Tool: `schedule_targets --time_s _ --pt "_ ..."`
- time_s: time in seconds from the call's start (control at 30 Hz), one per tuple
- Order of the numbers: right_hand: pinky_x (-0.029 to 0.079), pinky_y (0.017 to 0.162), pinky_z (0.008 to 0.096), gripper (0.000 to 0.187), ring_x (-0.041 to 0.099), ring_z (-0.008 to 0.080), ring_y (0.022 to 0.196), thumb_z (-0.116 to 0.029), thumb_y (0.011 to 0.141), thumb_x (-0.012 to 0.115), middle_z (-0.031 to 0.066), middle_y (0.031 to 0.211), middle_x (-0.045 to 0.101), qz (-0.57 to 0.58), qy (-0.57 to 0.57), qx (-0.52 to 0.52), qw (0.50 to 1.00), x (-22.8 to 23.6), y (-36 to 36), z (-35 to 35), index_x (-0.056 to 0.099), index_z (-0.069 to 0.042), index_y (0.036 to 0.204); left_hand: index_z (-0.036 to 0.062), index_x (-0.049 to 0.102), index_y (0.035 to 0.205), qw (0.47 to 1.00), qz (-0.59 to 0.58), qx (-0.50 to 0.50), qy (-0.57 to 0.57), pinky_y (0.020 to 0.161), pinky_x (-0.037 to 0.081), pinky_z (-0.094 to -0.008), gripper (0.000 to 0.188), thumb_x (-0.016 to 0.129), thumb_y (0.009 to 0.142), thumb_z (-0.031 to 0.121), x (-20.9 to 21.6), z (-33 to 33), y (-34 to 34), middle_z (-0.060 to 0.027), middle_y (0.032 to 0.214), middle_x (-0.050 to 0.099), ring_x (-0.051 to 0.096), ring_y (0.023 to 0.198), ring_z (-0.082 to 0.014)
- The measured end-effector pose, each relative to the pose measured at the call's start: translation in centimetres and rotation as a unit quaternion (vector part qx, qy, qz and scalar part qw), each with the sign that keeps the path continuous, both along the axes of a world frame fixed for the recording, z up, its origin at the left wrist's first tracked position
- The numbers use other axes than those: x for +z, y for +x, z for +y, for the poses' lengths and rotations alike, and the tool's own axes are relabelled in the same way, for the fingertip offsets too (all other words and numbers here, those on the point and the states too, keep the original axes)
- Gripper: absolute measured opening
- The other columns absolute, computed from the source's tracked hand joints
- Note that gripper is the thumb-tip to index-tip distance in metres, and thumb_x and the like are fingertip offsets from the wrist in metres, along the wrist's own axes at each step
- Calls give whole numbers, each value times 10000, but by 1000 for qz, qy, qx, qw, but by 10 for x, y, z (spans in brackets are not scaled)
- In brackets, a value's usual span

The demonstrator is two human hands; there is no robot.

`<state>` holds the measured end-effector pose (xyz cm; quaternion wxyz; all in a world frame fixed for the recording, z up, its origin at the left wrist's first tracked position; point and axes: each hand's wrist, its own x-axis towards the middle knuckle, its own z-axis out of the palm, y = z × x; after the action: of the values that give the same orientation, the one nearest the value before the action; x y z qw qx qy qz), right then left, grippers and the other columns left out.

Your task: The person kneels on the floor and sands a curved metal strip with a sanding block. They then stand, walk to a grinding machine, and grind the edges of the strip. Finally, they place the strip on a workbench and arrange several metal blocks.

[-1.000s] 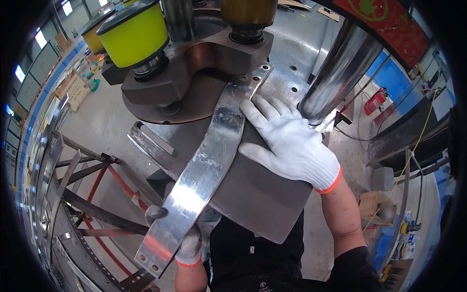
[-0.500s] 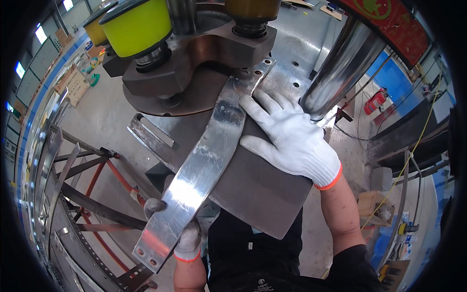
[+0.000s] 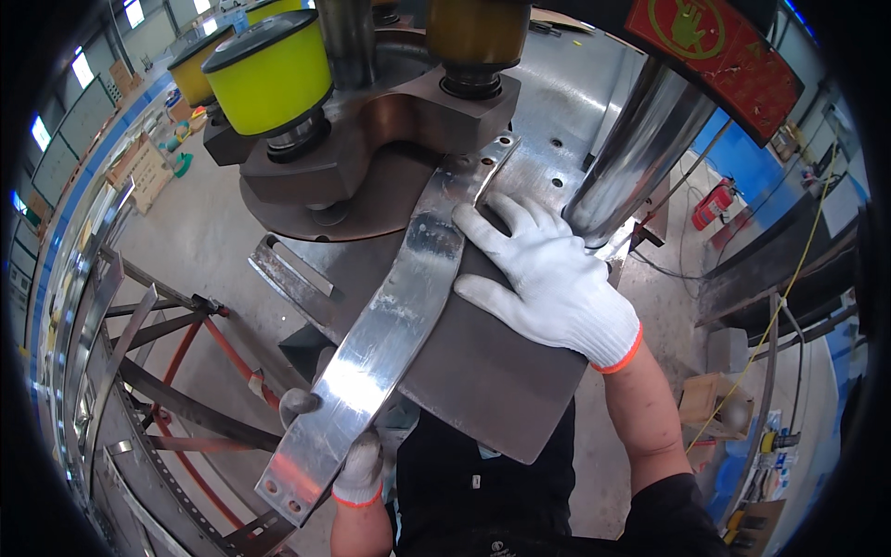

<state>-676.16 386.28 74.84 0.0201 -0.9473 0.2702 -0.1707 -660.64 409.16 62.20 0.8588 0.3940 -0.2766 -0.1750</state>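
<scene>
A long, shiny metal strip point(image 3: 376, 339), curved and with holes at both ends, slants across a dark flat plate point(image 3: 492, 390). My left hand point(image 3: 360, 464), in a white glove with an orange cuff, grips its near end. The thumb shows at the strip's left edge, while the other fingers are mostly hidden beneath. In a matching glove, my right hand point(image 3: 552, 278) rests open with fingers spread over the plate, fingertips at the strip's right edge. Beyond, the strip's far end lies beside the dark machine block point(image 3: 325, 153) and its round base.
Yellow-green capped rollers point(image 3: 269, 88) top the machine block. A polished steel column point(image 3: 636, 153) rises right of my right hand, under a red warning sign point(image 3: 715, 60). Metal racks point(image 3: 176, 408) with curved bars stand at left. A fire extinguisher point(image 3: 713, 204) is at far right.
The view has shifted slightly, so the machine and strip sit a little lower in the picture. Both hands keep nearly the same places on and beside the strip.
</scene>
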Motion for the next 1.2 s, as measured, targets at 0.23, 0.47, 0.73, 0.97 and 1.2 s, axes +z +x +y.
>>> schedule_targets --time_s 0.23,0.47,0.73,0.97,1.2 --pt "434 1183 588 710 510 551 1407 -551 1044 615 333 1515 533 1 2 4 1000 1 0 2 514 -99 1582 70 482 1301 1000 10 -16 -10 993 567 -336 673 957 859 244 9 6 -1 -196 1287 637 649 1209 -242" --pt "435 1183 586 708 512 545 1405 -549 1046 612 331 1513 532 7 -6 2 1000 -2 0 -1 513 -101 1585 94 482 1305 999 18 -21 -33 1014 555 -344 782 1021 777 301 16 -4 -4 -195 1291 623 632 1230 -256" --pt "437 1178 581 701 523 540 1387 -538 1049 611 325 1498 542 0 -15 10 1000 -1 0 1 515 -94 1582 102 463 1312 998 17 -47 -48 1002 555 -344 764 1001 810 306 13 -2 0 -191 1298 611 631 1220 -252" --pt "434 1178 584 703 520 541 1387 -537 1048 612 322 1506 537 0 -11 10 1000 0 0 2 510 -96 1586 104 426 1327 999 -22 -34 -29 1013 555 -359 760 980 839 285 10 0 1 -226 1365 606 631 1251 -265" --pt "424 1192 585 700 503 546 1415 -547 1053 602 323 1522 526 7 7 0 1000 1 0 2 504 -114 1594 107 432 1320 998 -21 -39 -33 1022 554 -360 732 970 852 271 10 0 1 -223 1384 608 627 1271 -269"
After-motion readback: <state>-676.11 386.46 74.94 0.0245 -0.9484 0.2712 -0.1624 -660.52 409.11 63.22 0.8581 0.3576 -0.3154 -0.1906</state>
